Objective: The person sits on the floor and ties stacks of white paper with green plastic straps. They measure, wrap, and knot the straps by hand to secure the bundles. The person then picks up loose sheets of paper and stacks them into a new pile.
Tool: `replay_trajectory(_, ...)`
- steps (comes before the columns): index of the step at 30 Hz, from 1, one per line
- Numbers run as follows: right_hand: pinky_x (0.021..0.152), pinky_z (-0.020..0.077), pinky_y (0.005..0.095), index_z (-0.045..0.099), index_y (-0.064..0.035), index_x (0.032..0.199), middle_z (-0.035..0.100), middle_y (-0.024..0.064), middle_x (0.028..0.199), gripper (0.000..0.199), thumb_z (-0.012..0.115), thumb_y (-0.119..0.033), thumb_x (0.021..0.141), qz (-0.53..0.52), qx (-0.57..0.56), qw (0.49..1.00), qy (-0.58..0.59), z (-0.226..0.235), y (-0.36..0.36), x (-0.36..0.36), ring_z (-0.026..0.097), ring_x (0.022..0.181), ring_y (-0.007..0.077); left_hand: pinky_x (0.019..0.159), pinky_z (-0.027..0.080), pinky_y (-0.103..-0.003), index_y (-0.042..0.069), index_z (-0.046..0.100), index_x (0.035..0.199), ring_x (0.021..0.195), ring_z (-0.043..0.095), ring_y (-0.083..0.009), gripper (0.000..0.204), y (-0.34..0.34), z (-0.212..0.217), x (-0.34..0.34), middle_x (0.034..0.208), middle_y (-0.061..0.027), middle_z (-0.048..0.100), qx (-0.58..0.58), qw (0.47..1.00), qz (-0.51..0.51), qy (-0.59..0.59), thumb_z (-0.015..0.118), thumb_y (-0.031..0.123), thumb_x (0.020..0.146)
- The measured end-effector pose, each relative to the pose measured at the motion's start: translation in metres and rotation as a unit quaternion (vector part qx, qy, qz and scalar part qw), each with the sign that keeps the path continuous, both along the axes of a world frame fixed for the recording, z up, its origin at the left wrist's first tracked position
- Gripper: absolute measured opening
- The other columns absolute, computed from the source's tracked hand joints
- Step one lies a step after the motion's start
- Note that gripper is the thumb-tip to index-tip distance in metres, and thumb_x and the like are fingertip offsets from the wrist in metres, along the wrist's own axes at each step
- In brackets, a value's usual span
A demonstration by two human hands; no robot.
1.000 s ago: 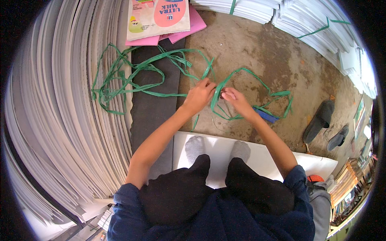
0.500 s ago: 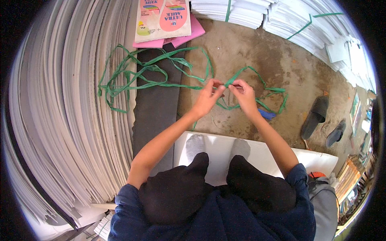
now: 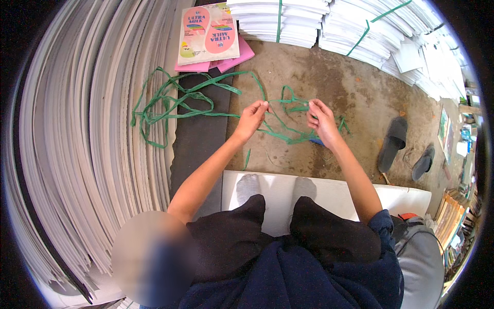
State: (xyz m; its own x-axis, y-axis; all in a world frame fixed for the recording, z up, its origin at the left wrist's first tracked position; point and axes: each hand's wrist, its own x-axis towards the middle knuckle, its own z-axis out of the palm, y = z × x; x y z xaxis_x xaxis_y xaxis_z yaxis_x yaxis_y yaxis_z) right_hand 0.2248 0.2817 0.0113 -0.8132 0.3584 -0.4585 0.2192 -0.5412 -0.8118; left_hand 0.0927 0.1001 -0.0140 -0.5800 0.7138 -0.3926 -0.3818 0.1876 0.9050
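- L hand [image 3: 250, 119]: I've got the fingers pinched on the green plastic strap [image 3: 206, 103], thumb + index tips closed on it, hand raised above the concrete floor [image 3: 350, 98].
- R hand [image 3: 320, 119]: fingers pinching the same strap near a small loop/kink, just right of the L hand. Hands near each other, not touching.
- Strap runs slack between the two hands, sags down toward the floor below them. Rest of it lies in a loose tangle to the left, partly over a dark grey sheet [image 3: 198, 144] on the floor.
- Small blue thing [image 3: 316, 140] under the strap by my R wrist, can't tell what it is.
- My socked feet on a white board [image 3: 334, 195], just below the hands.
- Far edge: pink packs w/ a printed pack showing two pink insole shapes [image 3: 208, 33] on top; beside them white sheet stacks [image 3: 298, 23] tied w/ green strap.
- Left side: big curved stack of white/grey sheets [image 3: 77, 144], edge on.
- Right: pair of grey slippers [image 3: 393, 141] on the floor, well apart from the hands.
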Motion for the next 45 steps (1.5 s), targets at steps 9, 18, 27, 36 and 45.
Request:
replay_trajectory(9,0.037,0.0218,0.0212,0.058,-0.0026,0.086,0.032,-0.0057,0.051,0.020,0.050,-0.021,0.084,-0.188,0.332,0.898,-0.219,-0.066,0.132,0.082,0.028,0.041,0.0044,0.038,0.026,-0.022,0.010,0.051,0.076,0.043,0.033,-0.0067,0.020,-0.103,-0.041,-0.115,0.053,0.0047,0.035,-0.088,0.935,0.343,0.034,0.044,0.025,0.086)
replay_trajectory(18,0.038,0.0274,0.0238,0.057,-0.0004,0.093,0.036,-0.0018,0.054,0.021,0.050,-0.019,0.084,-0.436,0.210,0.813,-0.324,-0.100,0.169,0.171,0.031,0.042,0.0081,0.062,0.039,-0.034,0.000,0.045,0.105,0.069,0.046,-0.0212,0.033,-0.137,-0.027,-0.160,0.076,-0.0108,0.046,-0.258,0.888,0.322,0.205,0.049,0.024,0.083)
replay_trajectory(27,0.041,0.0233,0.0184,0.055,-0.0049,0.088,0.033,-0.0072,0.054,0.017,0.049,-0.021,0.086,-0.150,0.306,0.939,-0.053,0.016,0.037,0.022,0.028,0.046,0.0018,0.088,0.031,-0.040,0.004,0.046,0.110,0.100,0.043,-0.0271,0.042,0.024,0.020,-0.005,0.108,-0.0123,0.045,-0.115,0.921,-0.112,0.356,0.051,0.033,0.081)
replay_trajectory(36,0.052,0.0404,0.0328,0.054,-0.0011,0.086,0.054,0.0175,0.068,0.015,0.053,-0.015,0.081,0.131,0.483,0.866,-0.018,-0.001,-0.046,0.049,0.053,0.057,0.0283,0.053,0.035,-0.023,0.005,0.047,0.092,0.054,0.035,-0.0071,0.031,0.057,0.063,-0.041,0.059,0.0043,0.033,0.111,0.971,0.086,-0.196,0.033,0.032,0.091)
replay_trajectory(45,0.059,0.0415,0.0378,0.054,-0.0013,0.085,0.055,0.0189,0.073,0.016,0.051,-0.016,0.081,0.285,0.447,0.847,-0.041,-0.025,-0.064,0.066,0.052,0.067,0.0359,0.040,0.019,-0.019,0.005,0.047,0.082,0.045,0.020,-0.0017,0.032,0.030,0.086,-0.039,0.056,0.0079,0.025,0.108,0.993,0.034,0.028,0.032,0.031,0.091)
